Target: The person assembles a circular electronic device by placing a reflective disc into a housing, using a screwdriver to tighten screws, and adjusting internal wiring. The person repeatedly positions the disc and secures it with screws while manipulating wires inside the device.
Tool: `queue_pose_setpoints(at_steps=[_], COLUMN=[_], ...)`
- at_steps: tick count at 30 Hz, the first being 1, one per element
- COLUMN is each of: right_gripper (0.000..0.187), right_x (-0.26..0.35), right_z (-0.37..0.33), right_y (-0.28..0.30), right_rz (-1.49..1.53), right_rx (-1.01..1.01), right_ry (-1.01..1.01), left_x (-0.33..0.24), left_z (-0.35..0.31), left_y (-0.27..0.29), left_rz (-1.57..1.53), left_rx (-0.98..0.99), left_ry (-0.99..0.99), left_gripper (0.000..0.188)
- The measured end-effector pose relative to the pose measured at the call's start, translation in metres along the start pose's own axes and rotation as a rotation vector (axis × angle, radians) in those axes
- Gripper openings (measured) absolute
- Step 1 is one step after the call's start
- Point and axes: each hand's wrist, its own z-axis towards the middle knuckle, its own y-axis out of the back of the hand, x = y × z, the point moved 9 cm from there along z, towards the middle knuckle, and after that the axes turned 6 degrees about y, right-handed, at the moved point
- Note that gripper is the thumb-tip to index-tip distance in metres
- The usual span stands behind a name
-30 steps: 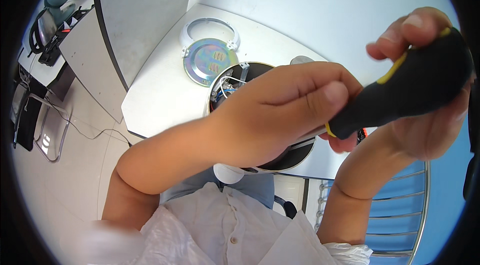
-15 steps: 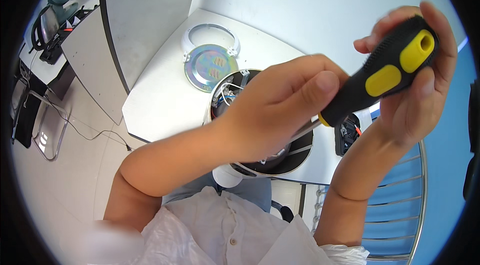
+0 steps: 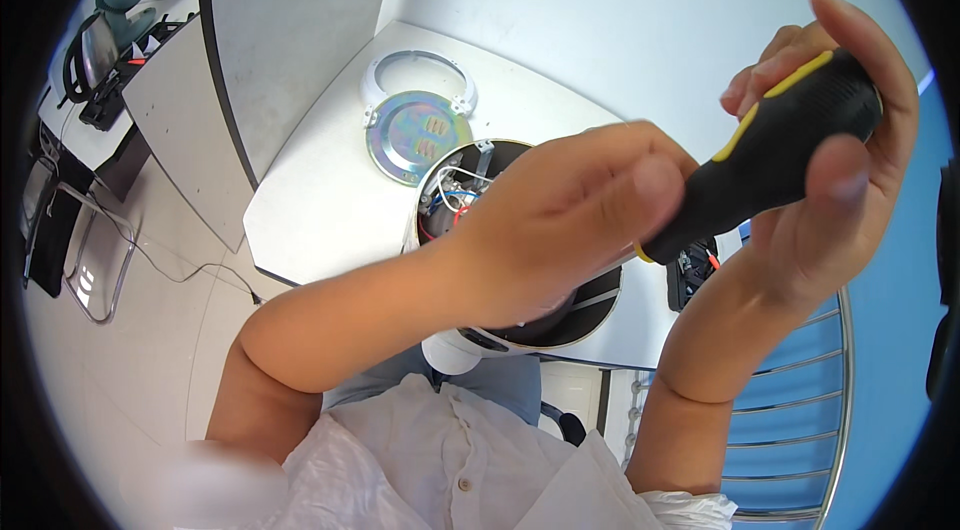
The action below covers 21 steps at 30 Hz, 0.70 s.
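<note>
A large screwdriver (image 3: 770,145) with a black and yellow handle slants over the table, its shaft hidden behind my left hand. My left hand (image 3: 585,215) is closed round the lower part of the handle. Around the thick butt end curls my right hand (image 3: 850,170), the handle against its palm and the thumb held partly away. Beneath my left hand stands a round, open-topped white appliance (image 3: 600,320). Its dark inside shows white, blue and red wires (image 3: 455,195) and a metal bracket. Where the screwdriver's tip sits cannot be seen.
Behind the appliance lie an iridescent round metal plate (image 3: 415,135) and a white plastic ring (image 3: 420,60) on the white table (image 3: 320,180). A dark case of tools (image 3: 690,275) sits at the right. A grey partition (image 3: 290,20) rises at the left; a metal rail (image 3: 790,410) curves at lower right.
The screwdriver handle has turned about its axis, so its yellow patches now face up and away. My right thumb and fingers have shifted round it; my left hand stays at its lower end.
</note>
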Motion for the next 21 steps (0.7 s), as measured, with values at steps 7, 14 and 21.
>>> queue_pose_setpoints(at_steps=[7,14,21], right_gripper=[0.075,0.067,0.071], right_x=[-0.002,-0.001,0.009], right_z=[0.005,-0.002,0.006], right_y=[-0.016,-0.006,-0.016], right_rz=[0.163,-0.016,-0.006], right_rx=[-0.146,-0.162,-0.19], right_ry=[-0.157,-0.042,-0.095], left_x=[-0.008,0.003,-0.005], left_z=[-0.006,0.0,-0.007], left_y=[0.003,0.008,0.005], left_rz=[-0.016,-0.008,0.166], left_rx=[-0.044,-0.022,-0.026], left_ry=[0.08,0.029,0.121], left_gripper=[0.042,0.057,0.05])
